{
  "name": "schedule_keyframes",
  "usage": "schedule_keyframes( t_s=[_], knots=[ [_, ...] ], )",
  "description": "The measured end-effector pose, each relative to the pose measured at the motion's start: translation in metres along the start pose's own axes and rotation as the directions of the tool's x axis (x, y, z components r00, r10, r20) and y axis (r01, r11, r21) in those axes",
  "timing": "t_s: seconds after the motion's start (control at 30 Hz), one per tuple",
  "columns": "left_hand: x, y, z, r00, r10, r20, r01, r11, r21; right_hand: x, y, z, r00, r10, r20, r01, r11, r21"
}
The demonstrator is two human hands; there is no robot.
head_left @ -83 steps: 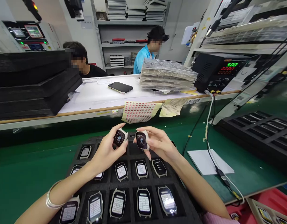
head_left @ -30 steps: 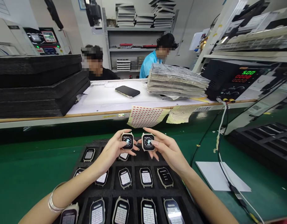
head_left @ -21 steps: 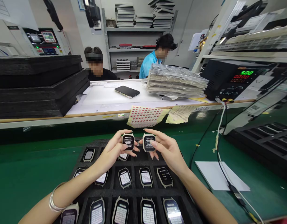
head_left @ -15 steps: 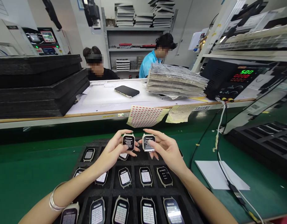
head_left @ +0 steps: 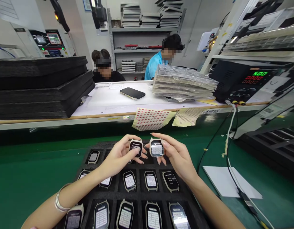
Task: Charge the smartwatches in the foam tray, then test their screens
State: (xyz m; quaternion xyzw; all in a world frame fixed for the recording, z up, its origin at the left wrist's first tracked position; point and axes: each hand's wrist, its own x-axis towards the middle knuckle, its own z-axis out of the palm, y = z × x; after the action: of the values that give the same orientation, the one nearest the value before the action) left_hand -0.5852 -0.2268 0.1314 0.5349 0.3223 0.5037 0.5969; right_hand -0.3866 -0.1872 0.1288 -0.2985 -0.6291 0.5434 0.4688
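My left hand [head_left: 124, 154] is closed around a strapless smartwatch [head_left: 135, 148], its thumb resting on the screen, which shows white text lines on black. A second smartwatch [head_left: 157, 148] is gripped in my right hand [head_left: 176, 156], thumb at its right edge; its screen shows a white grid. Both are held side by side, a little apart, above a black foam tray [head_left: 140, 197]. Strapless watches lie in the tray's pockets, most with lit grid screens, among them one watch [head_left: 151, 180]. One watch [head_left: 170, 181] shows a dark list instead. My forearms cover parts of the tray.
Stacked black foam trays [head_left: 39, 89] stand at left on the white shelf. A phone [head_left: 132, 93], a pile of clear plastic trays [head_left: 183, 82] and a power supply [head_left: 244, 79] are there too. Cables cross white paper [head_left: 233, 183] at right. Two people sit beyond.
The right-hand watch's screen has switched from a text list to a white grid, and my right thumb has moved off its middle. The view has shifted slightly.
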Motion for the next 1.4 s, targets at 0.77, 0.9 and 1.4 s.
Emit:
schedule_keyframes(
  t_s=[0.77,0.9,1.4],
  knots=[
    [-0.002,-0.001,-0.004,1.0,-0.008,-0.03,0.006,0.999,-0.038,-0.002,0.001,0.006,1.0,0.006,-0.018,-0.007,0.999,-0.041],
    [-0.002,-0.001,-0.004,1.0,-0.023,-0.016,0.021,0.994,-0.11,-0.002,0.001,0.008,0.999,0.008,-0.032,-0.009,0.999,-0.039],
    [-0.005,-0.002,0.0,0.999,-0.048,0.007,0.049,0.978,-0.202,-0.023,-0.011,0.01,0.998,0.057,-0.006,-0.057,0.998,0.006]
  ],
)
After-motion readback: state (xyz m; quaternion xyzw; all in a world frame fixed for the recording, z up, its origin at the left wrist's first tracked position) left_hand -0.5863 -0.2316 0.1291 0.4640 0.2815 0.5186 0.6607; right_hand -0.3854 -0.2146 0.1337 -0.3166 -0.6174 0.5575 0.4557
